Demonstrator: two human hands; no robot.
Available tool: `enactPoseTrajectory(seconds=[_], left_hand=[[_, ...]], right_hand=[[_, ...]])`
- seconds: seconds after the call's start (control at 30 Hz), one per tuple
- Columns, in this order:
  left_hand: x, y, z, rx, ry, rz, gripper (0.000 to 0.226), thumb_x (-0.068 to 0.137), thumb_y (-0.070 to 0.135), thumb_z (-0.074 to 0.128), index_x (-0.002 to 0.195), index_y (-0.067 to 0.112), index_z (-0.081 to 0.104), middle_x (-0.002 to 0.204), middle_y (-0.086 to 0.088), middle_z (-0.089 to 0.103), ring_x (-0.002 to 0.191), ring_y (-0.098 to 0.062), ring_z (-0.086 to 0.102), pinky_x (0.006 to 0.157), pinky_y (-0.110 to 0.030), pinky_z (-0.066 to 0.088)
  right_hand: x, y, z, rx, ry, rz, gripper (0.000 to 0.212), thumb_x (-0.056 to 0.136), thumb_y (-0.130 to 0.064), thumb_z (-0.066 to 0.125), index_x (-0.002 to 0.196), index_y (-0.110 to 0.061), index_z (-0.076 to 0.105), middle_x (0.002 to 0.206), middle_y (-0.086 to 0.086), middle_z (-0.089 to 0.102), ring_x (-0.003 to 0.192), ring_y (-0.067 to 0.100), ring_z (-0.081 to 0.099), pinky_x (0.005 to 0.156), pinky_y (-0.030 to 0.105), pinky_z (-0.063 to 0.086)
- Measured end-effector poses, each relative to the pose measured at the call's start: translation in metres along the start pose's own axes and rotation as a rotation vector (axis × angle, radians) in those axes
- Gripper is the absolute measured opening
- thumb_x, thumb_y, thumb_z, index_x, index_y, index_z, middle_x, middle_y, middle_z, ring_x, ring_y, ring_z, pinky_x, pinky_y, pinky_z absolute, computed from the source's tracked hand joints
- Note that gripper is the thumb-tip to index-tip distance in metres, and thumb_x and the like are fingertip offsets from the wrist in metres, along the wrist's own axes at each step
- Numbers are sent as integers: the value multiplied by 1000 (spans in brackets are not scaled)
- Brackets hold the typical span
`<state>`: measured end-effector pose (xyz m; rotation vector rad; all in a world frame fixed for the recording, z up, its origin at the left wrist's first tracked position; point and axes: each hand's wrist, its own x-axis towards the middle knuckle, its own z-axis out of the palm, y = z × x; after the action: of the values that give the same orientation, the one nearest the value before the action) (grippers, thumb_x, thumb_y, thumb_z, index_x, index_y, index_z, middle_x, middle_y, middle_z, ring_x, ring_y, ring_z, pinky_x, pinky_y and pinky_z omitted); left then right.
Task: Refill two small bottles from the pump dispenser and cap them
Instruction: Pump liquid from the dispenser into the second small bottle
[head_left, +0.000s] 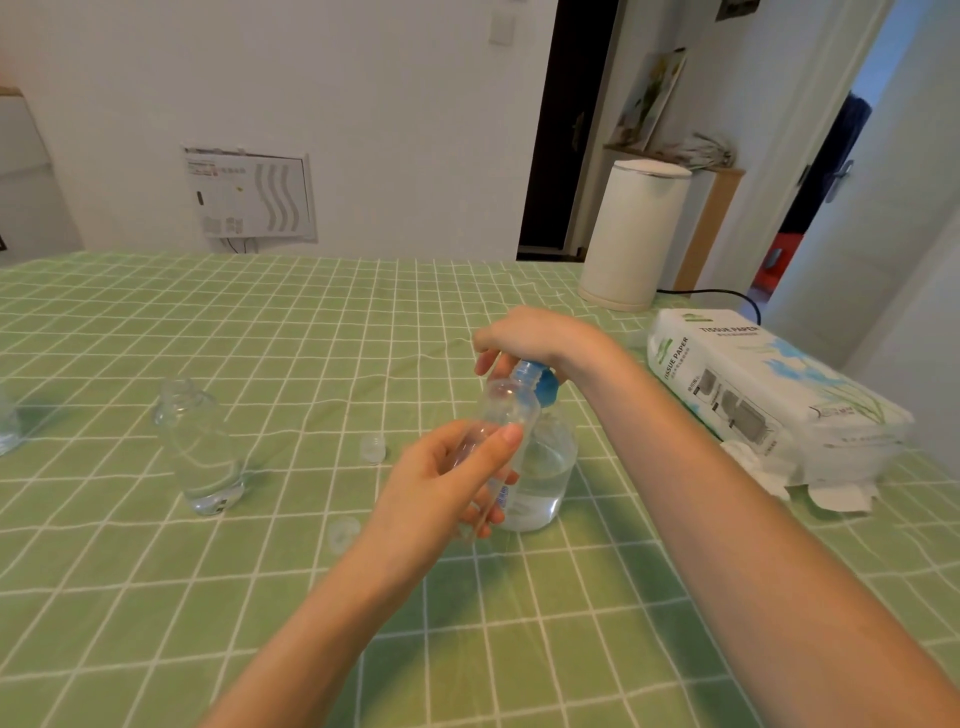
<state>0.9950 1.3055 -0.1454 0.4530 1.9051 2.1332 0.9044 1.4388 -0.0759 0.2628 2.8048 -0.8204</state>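
My left hand holds a small clear bottle, uncapped and tilted, with its mouth right under the blue pump head. My right hand rests on top of that pump head. The pump dispenser is a clear round bottle, roughly a third full of clear liquid, standing just behind the small bottle. A second clear bottle stands uncapped to the left with a little liquid at its bottom. Two small clear caps lie on the cloth, one between the bottles, the other nearer me.
A green checked cloth covers the table. A pack of tissue paper lies at the right with crumpled tissues beside it. A white cylindrical appliance with a black cord stands at the back right. Another clear container shows at the left edge.
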Motion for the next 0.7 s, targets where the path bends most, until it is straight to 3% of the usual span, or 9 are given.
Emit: enactPoseTrajectory(seconds=[0.13,0.27,0.4,0.53,0.6,0.7], left_hand=[[1,2,0,9,-6,15,41,68,45,60,95,15,67,67,1,66,43,-6,54,40,-14,40],[2,4,-1,9,-17,37,41,68,48,60,96,18,67,68,3,67,47,-8,56,45,-17,45],[2,3,0,14,-16,39,41,68,48,59,95,18,67,68,3,67,46,-7,56,43,-16,44],[1,2,0,16,-12,41,40,68,47,60,93,17,67,67,3,67,45,-7,55,42,-16,43],[1,2,0,15,-15,36,39,69,47,60,94,18,67,67,3,67,46,-7,56,44,-17,44],[1,0,0,1,-6,19,41,68,45,62,94,14,67,65,1,65,44,-7,54,42,-16,42]], right_hand=[[-2,-3,-6,-28,-14,-13,25,92,-30,46,92,-15,66,97,-1,64,75,15,56,58,27,40],[-3,-10,-14,-123,-2,-37,26,93,-31,47,101,-15,64,85,-6,62,67,11,54,48,23,34],[-3,-9,-12,-74,-4,-39,22,92,-29,46,100,-16,62,77,-11,59,67,10,53,49,24,34],[-2,-6,-11,-22,8,-8,25,90,-32,47,86,-17,67,105,2,66,83,19,59,54,26,36],[-1,-4,-10,-19,9,0,26,90,-33,46,82,-19,66,108,3,66,88,22,61,55,27,37],[1,-1,-5,-18,6,5,26,90,-31,47,88,-16,67,104,2,65,74,14,55,53,26,34]])
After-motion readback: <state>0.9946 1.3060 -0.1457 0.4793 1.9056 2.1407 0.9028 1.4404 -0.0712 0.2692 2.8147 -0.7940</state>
